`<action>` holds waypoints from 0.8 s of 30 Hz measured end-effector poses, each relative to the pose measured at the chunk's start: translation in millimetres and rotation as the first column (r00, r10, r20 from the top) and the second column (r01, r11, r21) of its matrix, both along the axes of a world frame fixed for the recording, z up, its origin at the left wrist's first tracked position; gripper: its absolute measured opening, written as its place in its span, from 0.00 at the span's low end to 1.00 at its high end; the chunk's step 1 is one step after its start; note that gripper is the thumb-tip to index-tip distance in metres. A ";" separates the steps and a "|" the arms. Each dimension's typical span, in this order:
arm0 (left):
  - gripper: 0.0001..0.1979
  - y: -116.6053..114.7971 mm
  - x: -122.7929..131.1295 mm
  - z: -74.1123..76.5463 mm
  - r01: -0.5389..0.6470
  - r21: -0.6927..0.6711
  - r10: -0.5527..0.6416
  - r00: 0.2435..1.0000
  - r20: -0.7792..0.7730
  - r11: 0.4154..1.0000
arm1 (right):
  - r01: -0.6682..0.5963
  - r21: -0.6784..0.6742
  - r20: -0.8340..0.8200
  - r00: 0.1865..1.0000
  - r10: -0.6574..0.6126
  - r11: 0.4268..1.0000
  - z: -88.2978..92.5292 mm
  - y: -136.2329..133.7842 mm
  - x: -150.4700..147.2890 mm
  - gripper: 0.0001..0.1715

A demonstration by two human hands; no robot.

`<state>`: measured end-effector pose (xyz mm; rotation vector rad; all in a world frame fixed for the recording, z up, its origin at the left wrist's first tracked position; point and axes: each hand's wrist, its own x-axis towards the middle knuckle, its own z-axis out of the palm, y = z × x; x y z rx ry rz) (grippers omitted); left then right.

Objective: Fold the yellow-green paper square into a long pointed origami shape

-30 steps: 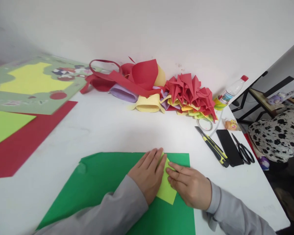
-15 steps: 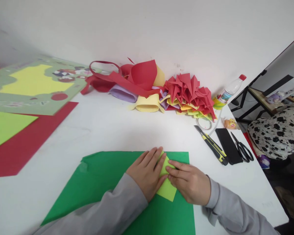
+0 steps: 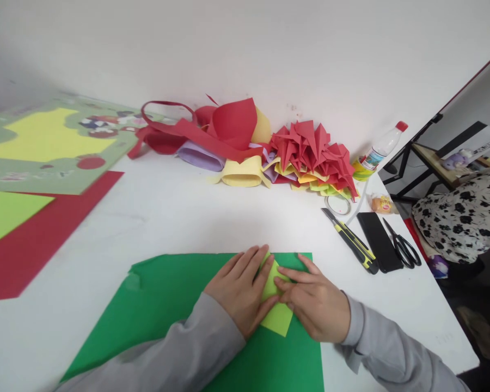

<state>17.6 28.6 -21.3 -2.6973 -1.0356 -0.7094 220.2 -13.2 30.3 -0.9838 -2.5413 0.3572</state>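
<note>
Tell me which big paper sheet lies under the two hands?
The dark green sheet: left hand and right hand press a small lime paper on it. The red sheet lies far left, untouched.

White table (image 3: 179,218), level. Near edge: large green sheet (image 3: 167,305), flat. Left: red sheet (image 3: 44,234), with a printed board (image 3: 8,179) overlapping its far edge. Against the wall: heap of folded paper (image 3: 306,147) and a bottle (image 3: 381,147) lying down. Right side, close together: tape roll (image 3: 338,204), utility knife (image 3: 351,239), black case (image 3: 379,242), scissors (image 3: 404,250), wrapped snack (image 3: 381,204).
</note>
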 end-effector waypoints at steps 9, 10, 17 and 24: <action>0.30 -2.0 -1.4 18.7 0.010 -0.119 -0.016 0.999 -0.050 0.993 | 0.047 -0.108 -0.103 0.993 -0.058 0.993 1.2 2.4 2.9 0.11; 0.30 -2.2 -1.2 19.5 0.010 -0.126 -0.016 0.999 -0.050 0.992 | 0.041 -0.111 -0.105 0.993 -0.053 0.993 1.3 2.9 3.3 0.10; 0.30 -2.7 -0.5 18.2 0.002 -0.141 -0.009 0.999 -0.047 0.990 | 0.125 -0.048 -0.048 0.991 -0.128 0.991 -0.3 15.2 0.2 0.13; 0.29 -3.4 0.4 21.1 -0.001 -0.137 -0.007 0.998 -0.057 0.991 | 0.078 0.170 0.069 0.993 -0.091 0.982 -0.9 20.9 -10.8 0.12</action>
